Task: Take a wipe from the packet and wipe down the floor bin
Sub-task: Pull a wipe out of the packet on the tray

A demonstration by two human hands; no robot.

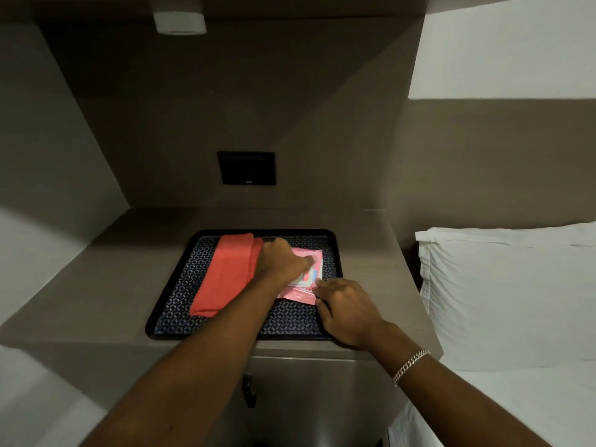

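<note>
A pink packet of wipes (pixel 298 293) lies flat on a black patterned tray (pixel 245 321) on the bedside counter. My left hand (pixel 283 262) rests on top of the packet, its fingers reaching over the white lid flap. My right hand (pixel 346 309) touches the packet's near right corner with curled fingers and pins it down. Whether the flap is lifted is hidden by my left hand. No wipe is visible outside the packet. The floor bin is not in view.
A folded coral cloth (pixel 225 272) lies on the tray's left half. A white pillow (pixel 503 291) and bed are at the right. A dark wall panel (pixel 246 168) sits above the counter. A cabinet handle (pixel 248 390) hangs below the counter's front edge.
</note>
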